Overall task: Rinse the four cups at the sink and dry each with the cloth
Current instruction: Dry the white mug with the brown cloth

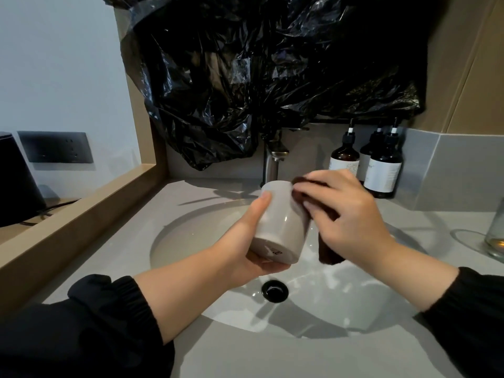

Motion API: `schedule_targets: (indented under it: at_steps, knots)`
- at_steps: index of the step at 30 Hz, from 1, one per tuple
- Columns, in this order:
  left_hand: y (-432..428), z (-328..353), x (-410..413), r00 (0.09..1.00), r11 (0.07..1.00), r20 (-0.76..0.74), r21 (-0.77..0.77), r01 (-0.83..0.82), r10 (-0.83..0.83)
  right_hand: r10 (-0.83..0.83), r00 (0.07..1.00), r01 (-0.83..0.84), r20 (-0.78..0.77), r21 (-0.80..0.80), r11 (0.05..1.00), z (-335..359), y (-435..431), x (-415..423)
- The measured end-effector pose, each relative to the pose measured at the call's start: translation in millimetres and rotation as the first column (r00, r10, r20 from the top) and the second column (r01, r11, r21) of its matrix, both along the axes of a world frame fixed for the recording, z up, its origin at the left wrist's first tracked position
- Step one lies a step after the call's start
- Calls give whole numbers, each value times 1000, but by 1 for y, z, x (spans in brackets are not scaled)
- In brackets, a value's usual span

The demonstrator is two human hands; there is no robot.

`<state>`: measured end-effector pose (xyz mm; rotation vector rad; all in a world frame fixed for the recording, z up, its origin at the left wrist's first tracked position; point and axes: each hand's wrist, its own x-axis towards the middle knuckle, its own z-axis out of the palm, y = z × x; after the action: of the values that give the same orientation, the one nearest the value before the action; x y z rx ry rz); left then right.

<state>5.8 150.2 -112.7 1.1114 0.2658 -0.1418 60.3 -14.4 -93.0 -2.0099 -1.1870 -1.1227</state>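
Head view: the left hand [255, 236] grips a grey cup [283, 222] by its base, tilted above the sink [174, 241]. The right hand [346, 211] presses a dark brown cloth [328, 252] against the cup's side, fingers curled round it.

A pale grey, handleless ceramic cup [283, 225] is held in the left hand [253, 241] above the sink [191, 241]. It is tilted, with its open mouth pointing up and away and its base, which bears a small dark mark, turned toward the viewer. A dark brown cloth [328, 252] lies against the cup's right side under the right hand [346, 211], one fold hanging below the palm. The oval white basin glistens around its black drain [274, 291].
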Motion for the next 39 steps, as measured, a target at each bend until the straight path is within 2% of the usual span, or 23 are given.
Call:
schedule_targets:
  at_steps: [2, 4, 6, 7, 8, 11, 15, 17, 20, 22, 24, 27, 29, 33, 39]
  knots:
    - [-2, 2, 0, 1000, 1000, 10, -1, -20, 20, -4, 943, 57, -332, 150, 987, 7, -7, 2]
    - [0, 3, 1, 1000, 1000, 24, -23, -8, 8, 116, 769, 51, -629, 241, 969, 14, -13, 2]
    - [3, 4, 2, 999, 998, 14, -54, 34, -34, 261, 565, -29, -783, 298, 954, 22, -21, 1]
    - [5, 3, 2, 998, 996, 6, -67, 61, -60, 272, 496, -84, -825, 267, 960, 27, -24, 0]
    - [7, 3, 1, 996, 993, -5, -75, 88, -89, 236, 469, -137, -851, 195, 971, 30, -27, 0]
    - [9, 3, -1, 983, 981, -39, -82, 176, -180, 102, 513, -189, -852, 3, 982, 37, -33, -1]
    - [5, 6, -2, 937, 940, -80, -49, 338, -341, 89, 483, -263, -871, -47, 964, 47, -40, -4]
    - [5, 6, 0, 905, 910, -94, -21, 414, -414, 101, 424, -296, -900, -32, 955, 49, -43, -3]
    - [9, 8, 9, 825, 832, -154, 32, 554, -543, 165, 282, -270, -945, 87, 959, 45, -44, 2]
    - [12, 9, 16, 780, 771, -209, 141, 620, -589, 188, 197, -231, -962, 140, 963, 42, -45, 4]
    - [9, 10, 22, 815, 756, -251, 306, 578, -522, 163, 154, -178, -974, 135, 975, 39, -47, 7]
    - [-2, 8, 24, 918, 770, -174, 500, 395, -357, 87, 128, -105, -988, 73, 992, 37, -47, 9]
    - [-7, 5, 24, 927, 773, -111, 523, 360, -357, 70, 90, -102, -994, 60, 993, 34, -46, 10]
    - [-14, 3, 23, 873, 719, -121, 520, 461, -472, 47, 92, -94, -995, 38, 995, 31, -46, 12]
    - [-18, -5, 22, 891, 748, -136, 496, 441, -434, 45, 76, -92, -996, 38, 995, 29, -41, 12]
